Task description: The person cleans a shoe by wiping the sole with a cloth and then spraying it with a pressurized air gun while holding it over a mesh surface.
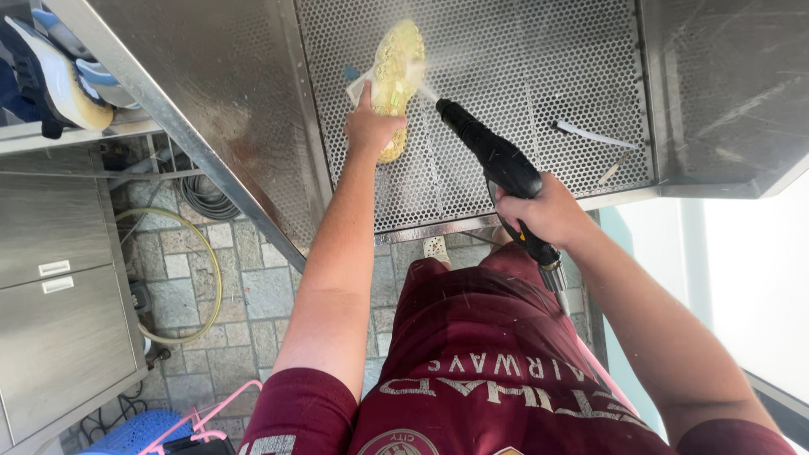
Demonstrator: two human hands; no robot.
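- We find the right hand (546, 212) at centre right of the frame, fingers wrapped fully around the grip of a black spray gun (497, 168); no gap shows between palm and handle.
- The gun's barrel runs up and left from that fist, and its nozzle sits just beside a shoe (394, 80), with a fine jet of water striking the sole.
- We find the left hand (369, 126) in the upper centre of the frame, at the near end of the shoe, fingers curled over its edge and pinning it; the hand is partly closed, thumb side hidden from us.
- The shoe lies sole-up, yellowish-green, its length pointing away from the person, on a perforated steel tray (522, 59) that fills the upper centre.
- On the same tray, at upper right, we note a white brush-like tool (594, 135) lying well apart from both hands.
- A hose fitting leaves the bottom of the gun below the right fist.
- At upper left, further shoes (59, 76) rest on a shelf above grey cabinets (59, 337).
- A coiled hose (206, 202) lies on the stone-tiled floor at left.
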